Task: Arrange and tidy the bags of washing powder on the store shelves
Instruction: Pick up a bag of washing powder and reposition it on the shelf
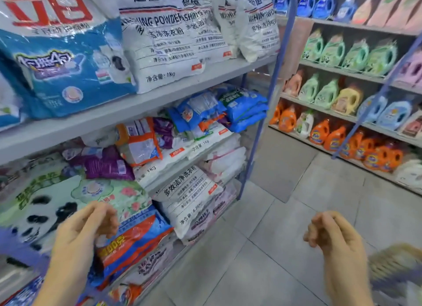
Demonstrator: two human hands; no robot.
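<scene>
Neither hand grips anything: the left hand [84,230] hangs with fingers loosely curled just in front of a blue and orange bag [139,239] on a low shelf, and the right hand [333,235] hangs the same way over the tiled floor [262,264]. Beside the left hand lies a green panda bag [43,205]. Further right, white bags [187,191] are stacked flat and jut past the shelf edge. Above them small purple, orange and blue bags lie jumbled. On the top shelf [141,102] big white bags [164,38] stand upright beside a blue bag [68,66]. Open aisle runs to the right, with bottles [331,139] on the far shelves
</scene>
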